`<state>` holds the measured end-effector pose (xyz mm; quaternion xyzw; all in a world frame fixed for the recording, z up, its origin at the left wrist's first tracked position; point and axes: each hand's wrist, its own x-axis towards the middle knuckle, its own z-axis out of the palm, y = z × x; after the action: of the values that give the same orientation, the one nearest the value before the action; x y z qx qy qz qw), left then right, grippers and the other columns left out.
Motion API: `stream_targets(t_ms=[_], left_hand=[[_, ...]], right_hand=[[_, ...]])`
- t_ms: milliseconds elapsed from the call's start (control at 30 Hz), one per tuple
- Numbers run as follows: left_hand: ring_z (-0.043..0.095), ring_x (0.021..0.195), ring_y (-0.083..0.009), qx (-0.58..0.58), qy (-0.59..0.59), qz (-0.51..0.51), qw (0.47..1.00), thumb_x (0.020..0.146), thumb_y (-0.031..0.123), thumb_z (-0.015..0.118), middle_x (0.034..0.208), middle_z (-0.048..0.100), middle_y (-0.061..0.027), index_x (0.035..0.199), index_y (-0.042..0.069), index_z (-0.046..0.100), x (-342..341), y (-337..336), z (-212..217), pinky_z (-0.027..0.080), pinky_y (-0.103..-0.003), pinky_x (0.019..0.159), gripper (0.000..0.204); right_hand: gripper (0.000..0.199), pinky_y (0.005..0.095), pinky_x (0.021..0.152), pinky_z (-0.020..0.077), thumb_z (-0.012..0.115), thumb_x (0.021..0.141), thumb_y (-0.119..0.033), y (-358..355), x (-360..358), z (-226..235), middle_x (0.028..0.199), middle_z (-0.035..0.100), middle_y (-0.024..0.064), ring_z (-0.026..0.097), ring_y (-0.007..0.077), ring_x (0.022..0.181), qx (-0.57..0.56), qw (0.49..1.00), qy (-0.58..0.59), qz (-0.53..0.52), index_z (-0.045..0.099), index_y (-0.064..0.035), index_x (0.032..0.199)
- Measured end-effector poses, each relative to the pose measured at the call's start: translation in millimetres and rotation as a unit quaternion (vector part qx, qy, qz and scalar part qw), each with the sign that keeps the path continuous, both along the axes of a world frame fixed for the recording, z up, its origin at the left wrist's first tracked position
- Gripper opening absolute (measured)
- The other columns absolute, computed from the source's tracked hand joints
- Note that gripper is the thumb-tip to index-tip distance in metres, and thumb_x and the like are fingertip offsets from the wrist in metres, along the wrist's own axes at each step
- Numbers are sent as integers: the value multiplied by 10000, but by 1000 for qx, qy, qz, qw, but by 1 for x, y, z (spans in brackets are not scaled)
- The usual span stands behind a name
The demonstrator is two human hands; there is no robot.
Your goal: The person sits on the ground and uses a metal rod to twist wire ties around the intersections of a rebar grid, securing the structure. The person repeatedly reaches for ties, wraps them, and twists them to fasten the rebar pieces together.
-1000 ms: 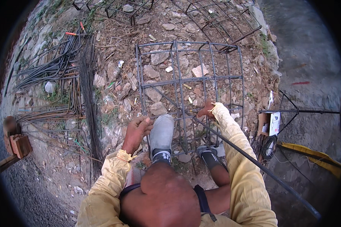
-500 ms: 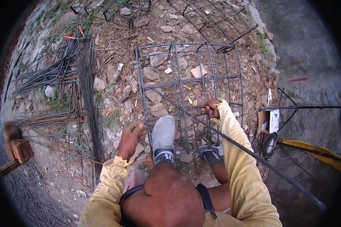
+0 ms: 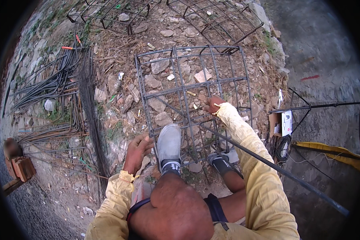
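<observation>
A rebar cage (image 3: 196, 85) of dark steel bars lies on stony ground in front of me. My right hand (image 3: 214, 105) is closed above its middle; what its fingers hold, if anything, is hidden. One long dark bar (image 3: 276, 167) runs from the middle of the cage out to the lower right, crossing my right sleeve in the picture. Beside the cage's left near corner, my left hand (image 3: 139, 150) is raised with its fingers apart and nothing in them. A grey shoe (image 3: 169, 144) rests at the cage's near edge, between my hands.
Bent rebar pieces (image 3: 56, 86) and a bundle of thin wire (image 3: 88, 92) lie at left, near an orange-handled tool (image 3: 73, 45). More cages (image 3: 212, 22) stand at the back. At right are an opened carton (image 3: 281, 123), a black stand (image 3: 308, 107) and a yellow strip (image 3: 330, 153).
My right hand has moved slightly left and away from me across the cage. The fingers of my left hand have spread a little. The whole view has shifted slightly.
</observation>
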<state>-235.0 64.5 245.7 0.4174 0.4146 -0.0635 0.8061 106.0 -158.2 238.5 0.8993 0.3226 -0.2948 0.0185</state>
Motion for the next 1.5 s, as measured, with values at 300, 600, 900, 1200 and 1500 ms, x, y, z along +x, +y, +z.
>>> stream_targets(t_ms=[300, 600, 900, 1200, 1500], left_hand=[[619, 986, -190, -10, 1, -8, 1000, 929, 351, 604, 1146, 623, -116, 1227, 40, 510, -5, 3, 7, 483, -301, 851, 441], [622, 997, -180, 18, -97, -62, 993, 927, 348, 611, 1169, 624, -107, 1210, 42, 523, 27, -5, 53, 495, -299, 838, 426], [624, 1045, -198, 86, -301, -109, 944, 950, 328, 584, 1197, 613, -140, 1292, 13, 490, 71, -18, 214, 508, -281, 847, 475], [588, 1127, -248, 158, -404, -125, 892, 957, 291, 557, 1232, 578, -168, 1310, -10, 464, -32, -62, 333, 501, -335, 906, 473], [517, 1191, -355, 223, -214, -173, 935, 887, 493, 606, 1304, 460, -287, 1453, -63, 166, -38, -166, 205, 451, -435, 963, 908]], right_hand=[[203, 328, 453, 484, 558, 875, -214, -96, 4, -49, 724, 679, 96, 662, 212, 587, 160, 815, 234, -505, 642, -30, 890], [325, 280, 434, 431, 541, 940, -261, -47, -113, 122, 624, 620, 102, 594, 150, 487, 424, 711, -11, -561, 622, 51, 901], [260, 289, 519, 440, 476, 1000, -313, -54, -269, 126, 717, 532, 20, 483, 113, 560, 685, 295, 88, -661, 535, -62, 967], [230, 297, 544, 447, 477, 997, -309, -101, -417, 95, 737, 540, 38, 495, 126, 568, 672, 297, 277, -619, 532, -95, 1061], [359, 235, 584, 432, 508, 988, -313, -95, -434, 149, 807, 594, 22, 529, 88, 630, 704, 473, 269, -457, 514, -42, 1224]])
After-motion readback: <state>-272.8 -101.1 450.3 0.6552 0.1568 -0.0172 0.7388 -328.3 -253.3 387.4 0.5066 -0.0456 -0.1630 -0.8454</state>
